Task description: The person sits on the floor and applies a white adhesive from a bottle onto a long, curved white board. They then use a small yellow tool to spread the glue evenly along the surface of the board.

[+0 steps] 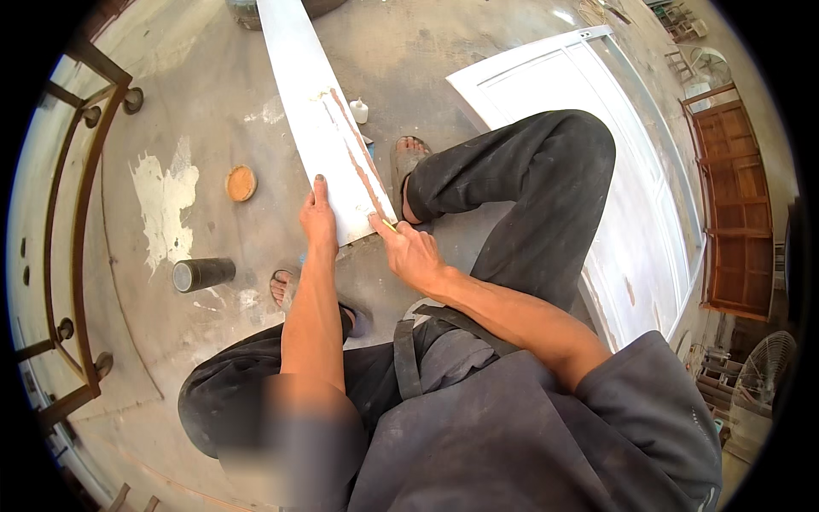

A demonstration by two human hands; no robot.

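A long white board (299, 94) slants away from me, its near end between my hands. Reddish-brown bare strips (363, 166) and rough pale patches run along its right side. My left hand (319, 222) grips the board's left edge near that end, thumb on top and fingers hidden beneath. At the near right corner, my right hand (414, 256) is closed round a thin yellow tool (389, 225). Only a short piece of the tool shows, so its kind is unclear. The right fingertips are at the board's surface.
An open round tub of orange paste (241, 183) and a dark cylinder (203, 275) are on the floor to the left. Beyond my right foot stands a small white bottle (359, 111). A white panelled door (546, 94) lies right; a wheeled brown frame (84, 205) stands left.
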